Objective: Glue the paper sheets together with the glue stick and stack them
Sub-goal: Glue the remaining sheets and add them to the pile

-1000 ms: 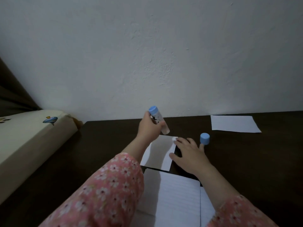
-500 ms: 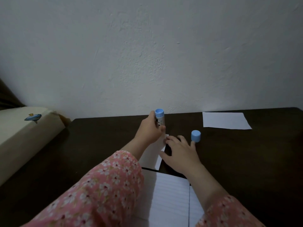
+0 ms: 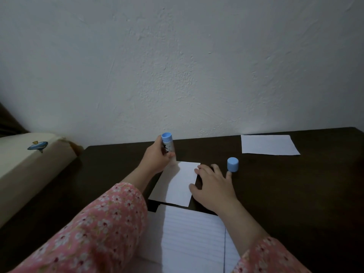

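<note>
Since a second ago, the left hand (image 3: pixel 157 158) has tipped the glue stick (image 3: pixel 168 147) from a slant to nearly upright, bringing its hidden lower end down at the far left corner of the small paper sheet (image 3: pixel 180 184), probably to start a stroke there. Its fingers curl round the tube. The right hand (image 3: pixel 213 187) lies spread and flat, fingertips on the sheet's right edge, seemingly pinning it against the drag. The blue cap (image 3: pixel 232 164) stands just beyond that hand, within reach for recapping. Another sheet (image 3: pixel 268 144) waits far right on the bench (image 3: pixel 295 194); lined paper (image 3: pixel 192 241) lies nearest.
</note>
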`<state>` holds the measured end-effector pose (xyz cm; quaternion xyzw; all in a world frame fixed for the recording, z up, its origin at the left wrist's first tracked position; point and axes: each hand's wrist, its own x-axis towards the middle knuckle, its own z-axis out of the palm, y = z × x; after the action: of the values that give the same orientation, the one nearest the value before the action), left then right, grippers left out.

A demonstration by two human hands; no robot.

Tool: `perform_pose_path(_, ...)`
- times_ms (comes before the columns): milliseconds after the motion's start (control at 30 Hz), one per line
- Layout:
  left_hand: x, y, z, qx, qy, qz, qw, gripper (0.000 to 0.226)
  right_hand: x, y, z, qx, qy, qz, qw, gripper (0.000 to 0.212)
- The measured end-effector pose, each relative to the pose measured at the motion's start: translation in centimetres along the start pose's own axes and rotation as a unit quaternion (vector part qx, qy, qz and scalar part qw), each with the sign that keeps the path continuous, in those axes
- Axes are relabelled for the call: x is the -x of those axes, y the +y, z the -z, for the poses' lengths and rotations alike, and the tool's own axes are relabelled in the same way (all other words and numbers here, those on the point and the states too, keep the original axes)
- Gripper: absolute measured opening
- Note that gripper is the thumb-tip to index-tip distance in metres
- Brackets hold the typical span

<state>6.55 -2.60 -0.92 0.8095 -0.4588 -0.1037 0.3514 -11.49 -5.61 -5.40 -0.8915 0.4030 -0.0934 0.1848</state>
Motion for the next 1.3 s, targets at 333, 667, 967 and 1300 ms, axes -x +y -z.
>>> perform_pose_path(333,0.9,0.4,0.5,0.222,0.185,0.080,0.954,0.046,0.0,0.2,-0.2,-0.001,-0.002,0.006,1.000,0.059)
perform_pose_path(667,1.7,2.6,-3.2,0.027,-0.001,-0.102,0.994,0.029,-0.1,0.2,-0.1,-0.011,-0.003,0.010,1.000,0.057)
perform_pose_path(967,0.7,0.4,-1.7,0.015,0.012,-0.050,0.999,0.038,-0.2,0.3,-0.4,-0.005,0.002,0.003,1.000,0.060)
perform_pose_path(1300,1.1,-1.6,0.6,0.217,0.097,0.085,0.968,0.037,-0.1,0.3,-0.4,0.002,0.006,0.006,1.000,0.059)
